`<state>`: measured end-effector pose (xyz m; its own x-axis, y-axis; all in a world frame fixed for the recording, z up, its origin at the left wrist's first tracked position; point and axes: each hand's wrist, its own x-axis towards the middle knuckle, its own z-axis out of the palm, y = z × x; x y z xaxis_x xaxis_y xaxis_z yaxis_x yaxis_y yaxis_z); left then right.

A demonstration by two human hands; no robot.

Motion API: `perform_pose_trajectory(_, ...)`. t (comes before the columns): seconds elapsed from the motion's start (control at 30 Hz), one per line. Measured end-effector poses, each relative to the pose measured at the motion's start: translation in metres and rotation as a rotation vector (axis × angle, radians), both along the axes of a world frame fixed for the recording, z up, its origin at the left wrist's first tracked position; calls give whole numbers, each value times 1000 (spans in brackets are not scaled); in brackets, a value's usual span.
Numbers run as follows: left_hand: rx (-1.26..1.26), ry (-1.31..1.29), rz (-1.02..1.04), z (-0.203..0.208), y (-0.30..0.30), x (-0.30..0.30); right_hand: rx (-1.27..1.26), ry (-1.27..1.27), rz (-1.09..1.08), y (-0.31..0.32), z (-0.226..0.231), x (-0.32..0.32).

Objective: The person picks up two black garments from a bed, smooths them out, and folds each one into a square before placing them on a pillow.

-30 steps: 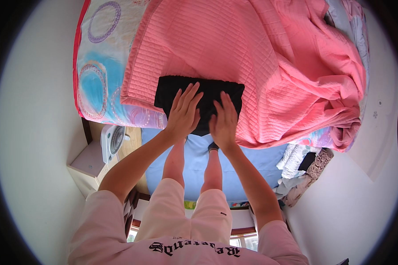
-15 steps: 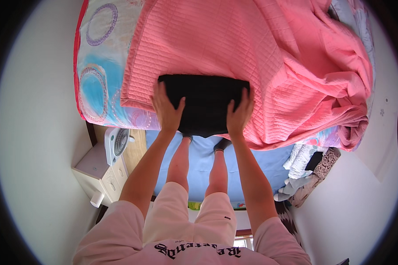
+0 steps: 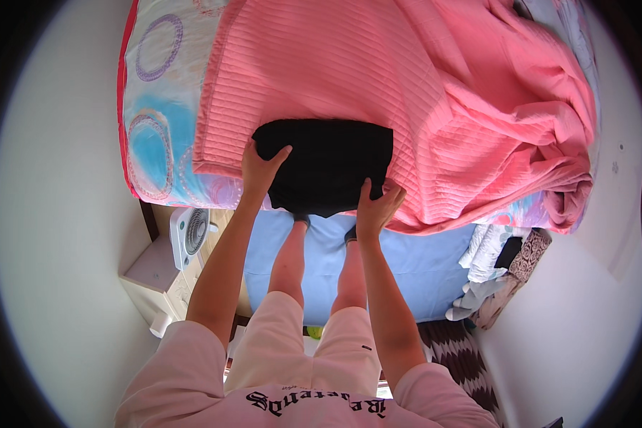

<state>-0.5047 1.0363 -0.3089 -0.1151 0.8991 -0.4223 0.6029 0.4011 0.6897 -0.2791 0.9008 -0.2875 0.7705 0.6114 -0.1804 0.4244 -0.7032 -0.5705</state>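
Note:
A folded black cloth [image 3: 328,160], roughly rectangular, lies on a pink quilted blanket [image 3: 314,71] at the bed's near edge. My left hand [image 3: 260,170] grips the cloth's left side, thumb on top and the other fingers hidden beneath it. At the near right corner, my right hand [image 3: 376,210] holds the cloth between its thumb and bent fingers. The cloth's near edge sags a little toward my legs. What kind of garment it is, if one, cannot be made out.
A patterned sheet [image 3: 157,128] shows along the bed's left side. To the lower left, a white fan [image 3: 192,232] stands by a pale cabinet [image 3: 153,274]. Blue fabric [image 3: 421,264] lies under my feet. Folded clothes [image 3: 488,267] are piled at the right.
My right hand has slid from the cloth's right side down to its near right corner. The left hand has closed around the left side, and the cloth's right edge has drawn in slightly.

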Motion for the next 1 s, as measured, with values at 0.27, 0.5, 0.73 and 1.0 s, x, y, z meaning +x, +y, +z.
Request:
perform_pose_trajectory(0.27,103,-299,159,3,-33,18,-80,177,-181,-2,-25,6)
perform_pose_trajectory(0.5,-367,-621,339,4,-29,24,-98,500,-173,10,-17,35)
perform_pose_trajectory(0.73,-158,-445,-72,-11,-3,-19,-88,165,-6,0,-25,26)
perform_pose_trajectory(1.0,11,-39,-379,-11,51,-54,-197,629,-27,18,-9,14)
